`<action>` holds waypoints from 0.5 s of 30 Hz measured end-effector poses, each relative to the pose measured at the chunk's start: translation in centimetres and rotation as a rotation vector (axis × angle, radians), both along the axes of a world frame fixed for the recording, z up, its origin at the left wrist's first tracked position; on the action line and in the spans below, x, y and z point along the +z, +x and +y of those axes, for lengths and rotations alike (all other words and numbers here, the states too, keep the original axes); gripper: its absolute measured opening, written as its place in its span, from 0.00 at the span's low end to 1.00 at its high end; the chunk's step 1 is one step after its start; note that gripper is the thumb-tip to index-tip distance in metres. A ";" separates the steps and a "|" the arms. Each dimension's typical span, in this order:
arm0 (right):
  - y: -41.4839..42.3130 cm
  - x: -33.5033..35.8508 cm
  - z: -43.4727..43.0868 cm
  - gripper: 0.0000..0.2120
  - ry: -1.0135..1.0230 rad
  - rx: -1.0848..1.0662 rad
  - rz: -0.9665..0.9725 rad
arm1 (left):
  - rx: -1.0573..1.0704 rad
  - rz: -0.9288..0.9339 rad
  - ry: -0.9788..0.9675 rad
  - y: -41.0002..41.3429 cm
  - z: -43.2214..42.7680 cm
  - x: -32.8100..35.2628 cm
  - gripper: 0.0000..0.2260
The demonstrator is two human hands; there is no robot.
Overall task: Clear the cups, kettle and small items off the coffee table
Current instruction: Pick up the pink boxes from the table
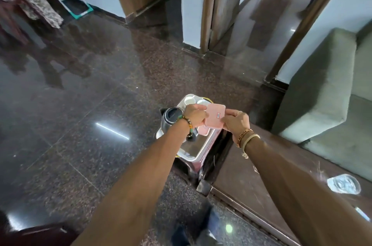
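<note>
Two hands share one small item: the left hand and the right hand each pinch an opposite edge of a flat pink box, fingers curled round it. They hold it in the air just above a metal tray. The tray stands at the far end of the dark coffee table; what bears it I cannot tell. On it are the kettle, at the left, and two white cups at the far end.

The step looks like setting the box down among these. To do it well, keep the box level and lower it onto the tray's free part to the right of the kettle, clear of the cups. Let one hand go only once it rests flat. A clear glass dish on the table, well apart, seems left to collect
</note>
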State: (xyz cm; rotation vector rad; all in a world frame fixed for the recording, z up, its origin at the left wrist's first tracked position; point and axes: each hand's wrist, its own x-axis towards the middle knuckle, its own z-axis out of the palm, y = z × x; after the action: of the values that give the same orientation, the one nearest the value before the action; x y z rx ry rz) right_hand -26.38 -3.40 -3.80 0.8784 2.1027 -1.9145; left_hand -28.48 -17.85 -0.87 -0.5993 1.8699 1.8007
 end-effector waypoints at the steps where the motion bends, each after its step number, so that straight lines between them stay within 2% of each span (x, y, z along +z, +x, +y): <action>1: -0.5 -0.4 0.5 0.20 -0.003 -0.013 -0.013 | -0.026 -0.017 0.001 -0.7 0.6 -0.6 0.15; 12: -5.5 -7.9 2.4 0.23 -0.066 0.043 -0.220 | -0.156 -0.099 -0.099 -7.7 3.2 -8.3 0.16; 15: -6.8 -9.4 2.2 0.25 -0.048 0.034 -0.239 | -0.166 -0.183 -0.027 -9.2 2.7 -9.5 0.09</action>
State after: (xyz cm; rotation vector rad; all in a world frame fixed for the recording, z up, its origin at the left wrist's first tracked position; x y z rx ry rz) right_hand -33.14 -1.20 -13.19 0.9991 1.9137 -1.7390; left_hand -37.72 -15.16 -10.37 -0.5799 1.7678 1.5633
